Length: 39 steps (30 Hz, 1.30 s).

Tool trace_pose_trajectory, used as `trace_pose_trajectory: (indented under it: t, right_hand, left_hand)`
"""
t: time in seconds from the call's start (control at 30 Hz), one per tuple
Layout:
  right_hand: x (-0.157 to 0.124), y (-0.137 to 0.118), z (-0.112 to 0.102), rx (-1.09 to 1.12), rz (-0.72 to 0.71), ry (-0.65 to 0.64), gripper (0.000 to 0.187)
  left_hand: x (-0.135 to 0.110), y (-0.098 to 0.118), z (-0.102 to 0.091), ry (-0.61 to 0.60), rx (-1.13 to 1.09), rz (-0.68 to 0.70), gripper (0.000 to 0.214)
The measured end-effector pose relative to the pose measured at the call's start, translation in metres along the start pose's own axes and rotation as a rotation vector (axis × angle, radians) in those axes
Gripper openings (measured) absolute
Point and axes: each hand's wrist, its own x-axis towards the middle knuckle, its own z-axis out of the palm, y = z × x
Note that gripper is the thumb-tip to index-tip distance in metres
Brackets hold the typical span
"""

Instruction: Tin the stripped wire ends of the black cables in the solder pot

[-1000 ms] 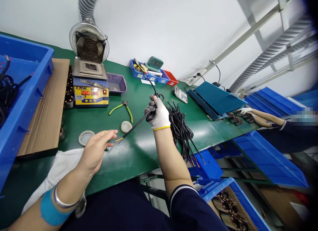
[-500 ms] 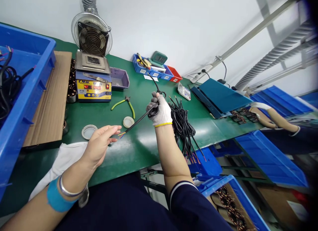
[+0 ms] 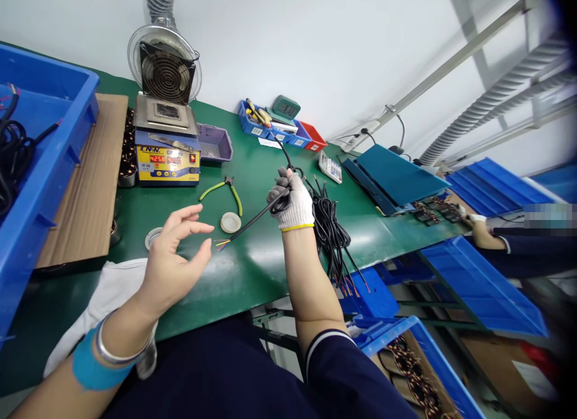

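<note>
My right hand (image 3: 292,204), in a white and grey knitted glove, is closed around a coiled black cable (image 3: 252,222). One end of this cable points down and left, where thin yellow, red and blue wires (image 3: 222,244) fan out. Bare and empty, my left hand (image 3: 177,259) is held with its fingers spread, just left of those wire ends and apart from them. Beyond the cable a small round white dish (image 3: 231,222) sits on the green table. Green-handled cutters (image 3: 224,190) lie behind it with their handles spread.
A solder pot (image 3: 167,163) with a red display stands at the back left, beside cardboard (image 3: 83,184) and a blue bin (image 3: 83,100). A heap of black cables (image 3: 331,232) lies right of my glove. At far right a co-worker's arm (image 3: 484,234) reaches over copper-wound parts (image 3: 426,213).
My left hand has drawn back left from the wire ends and its fingers have spread. My right hand still grips the cable. The co-worker's arm has shifted.
</note>
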Motion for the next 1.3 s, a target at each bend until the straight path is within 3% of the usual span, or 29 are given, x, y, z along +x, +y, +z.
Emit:
trace_pose_trajectory:
  t: [0.17,0.4,1.1,1.2,1.3]
  right_hand:
    - [-0.003,-0.007,-0.002,0.012,-0.009,-0.001,0.018]
    - [-0.002,-0.010,-0.006,0.023,-0.018,0.009,0.017]
    - [0.001,-0.007,-0.005,-0.006,-0.005,-0.016,0.017]
    - [0.004,-0.012,0.000,0.000,-0.026,-0.025,0.015]
    - [0.013,-0.023,0.020,-0.008,-0.093,-0.057,0.013]
  left_hand:
    - [0.003,0.003,-0.005,-0.007,0.376,0.351,0.019]
    - [0.004,0.002,-0.001,0.038,0.488,0.601,0.022]
    - [0.004,0.002,0.001,0.032,0.482,0.617,0.024]
    - [0.002,0.001,-0.002,0.091,0.475,0.555,0.026]
    - [-0.005,0.003,-0.003,0.189,0.413,0.540,0.032]
